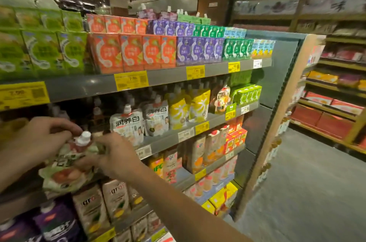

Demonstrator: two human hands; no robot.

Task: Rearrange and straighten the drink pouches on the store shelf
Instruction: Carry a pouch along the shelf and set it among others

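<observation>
A pale green drink pouch [65, 170] with a white cap and red fruit print is held in front of the second shelf [172, 135], tilted toward me. My left hand [39, 138] pinches its top beside the cap. My right hand [116, 154] grips its upper right edge. To the right on the same shelf stand white pouches [128, 124], another white pouch [156, 118], and yellow pouches [188, 107], upright but slightly uneven. The shelf space behind the held pouch is dark and hard to read.
Boxed drinks in green, orange and purple fill the top shelf [168, 72] above. Lower shelves hold cartons [116, 198] and purple pouches [57, 226]. The shelving unit ends at a side panel [277, 122]; an open aisle floor [309, 192] lies to the right.
</observation>
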